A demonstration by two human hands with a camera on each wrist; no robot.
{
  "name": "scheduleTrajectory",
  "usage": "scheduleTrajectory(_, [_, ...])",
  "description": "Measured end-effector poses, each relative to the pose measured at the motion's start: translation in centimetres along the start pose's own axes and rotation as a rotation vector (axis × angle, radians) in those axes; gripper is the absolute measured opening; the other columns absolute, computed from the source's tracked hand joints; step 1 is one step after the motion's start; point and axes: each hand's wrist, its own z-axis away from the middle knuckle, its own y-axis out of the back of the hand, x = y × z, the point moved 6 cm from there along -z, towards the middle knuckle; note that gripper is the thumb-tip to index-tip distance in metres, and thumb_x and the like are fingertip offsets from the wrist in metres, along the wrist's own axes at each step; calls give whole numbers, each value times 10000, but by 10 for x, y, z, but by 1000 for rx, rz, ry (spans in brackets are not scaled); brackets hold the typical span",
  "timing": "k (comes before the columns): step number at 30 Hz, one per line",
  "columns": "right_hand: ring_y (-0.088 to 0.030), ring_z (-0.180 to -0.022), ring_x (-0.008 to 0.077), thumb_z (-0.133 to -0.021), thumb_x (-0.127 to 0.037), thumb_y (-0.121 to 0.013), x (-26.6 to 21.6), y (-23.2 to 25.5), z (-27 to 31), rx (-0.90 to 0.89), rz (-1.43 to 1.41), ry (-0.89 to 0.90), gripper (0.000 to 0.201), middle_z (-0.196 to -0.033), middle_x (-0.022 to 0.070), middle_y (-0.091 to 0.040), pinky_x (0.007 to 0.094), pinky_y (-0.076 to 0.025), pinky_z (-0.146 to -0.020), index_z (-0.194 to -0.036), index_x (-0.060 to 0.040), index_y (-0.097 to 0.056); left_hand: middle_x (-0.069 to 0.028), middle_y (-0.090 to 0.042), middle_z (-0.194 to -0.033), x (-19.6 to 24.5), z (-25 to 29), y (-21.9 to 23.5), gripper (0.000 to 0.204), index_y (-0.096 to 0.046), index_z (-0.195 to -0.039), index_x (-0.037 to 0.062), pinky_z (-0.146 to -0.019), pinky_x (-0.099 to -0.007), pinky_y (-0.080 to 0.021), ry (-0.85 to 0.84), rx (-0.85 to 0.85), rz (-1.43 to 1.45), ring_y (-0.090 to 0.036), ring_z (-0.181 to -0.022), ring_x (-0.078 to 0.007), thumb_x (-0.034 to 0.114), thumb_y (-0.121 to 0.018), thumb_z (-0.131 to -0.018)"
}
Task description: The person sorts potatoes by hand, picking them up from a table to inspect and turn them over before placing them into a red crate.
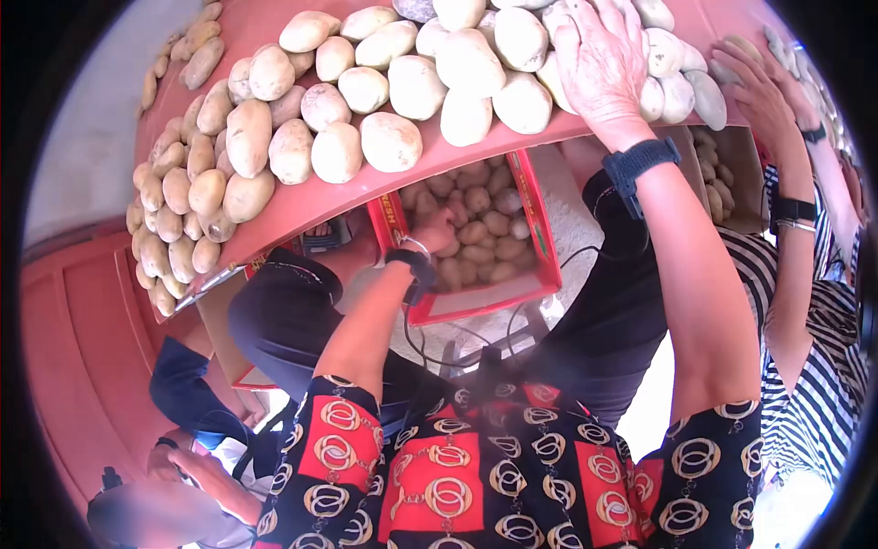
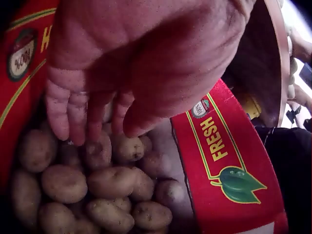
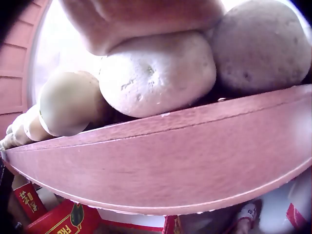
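In the head view my left hand (image 1: 435, 231) reaches down into a red cardboard box (image 1: 540, 220) of potatoes (image 1: 476, 233) under the table edge. The left wrist view shows this hand (image 2: 131, 68) palm toward the camera, its fingers hanging loosely with the tips right at the top potatoes (image 2: 112, 181); nothing shows in its grasp. Up on the reddish table (image 1: 347, 194), my right hand (image 1: 604, 69) rests over the potatoes (image 1: 468, 62) with fingers spread. The right wrist view has part of that hand (image 3: 151, 17) against a pale potato (image 3: 158, 73) near the edge; its fingertips are hidden there.
More potatoes (image 1: 247, 137) lie piled along the table's left side. Another box (image 1: 745, 165) of potatoes stands at the right, near another person's hand (image 1: 754, 87). A second person sits at lower left. Dark cables (image 1: 439, 361) run below the red box, between my knees.
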Motion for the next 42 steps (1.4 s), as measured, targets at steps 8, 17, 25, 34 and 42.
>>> scheduleTrajectory(8, [-414,-1180,376,-856,-270,-533,21,-22,8,71,-22,17,346,-1176,130,-567,492,-286,-1023,-1174,-160,-613,-198,-538,-1231,31,-36,-58,416,-497,-1218,61,-938,-415,-419,-91,113,277,-506,-1164,-322,138,-557,-813])
scheduleTrajectory(17, [-396,-1222,390,-861,-165,-475,11,-17,3,-151,-34,15,419,-1275,174,-484,504,-221,-1091,-1267,-81,-537,-185,-562,-1196,86,-75,-92,333,-582,-1112,59,-919,-419,-443,-167,82,111,-535,-1120,-339,183,-564,-804])
scheduleTrajectory(25, [-386,-1215,414,-850,-135,-461,8,-15,3,-208,-7,-34,442,-1284,188,-469,522,-221,-1087,-1284,-77,-522,-250,-578,-1118,84,-96,-93,337,-585,-1050,11,-890,-444,-447,-215,106,162,-537,-1077,-398,178,-609,-759])
scheduleTrajectory(34, [-407,-1188,412,-857,-154,-451,7,-14,4,-161,-41,10,444,-1253,198,-485,524,-239,-1077,-1288,-72,-522,-256,-575,-1121,80,-80,-86,349,-592,-1028,16,-893,-440,-444,-326,182,0,-541,-1072,-396,262,-600,-781])
scheduleTrajectory(42, [-368,-1235,413,-877,-211,-464,15,-15,10,-132,17,-19,437,-1293,165,-481,512,-239,-1071,-1303,-135,-523,-207,-640,-1000,94,12,-10,503,-586,-1043,50,-868,-399,-465,-42,-55,454,-615,-990,-312,404,-670,-697])
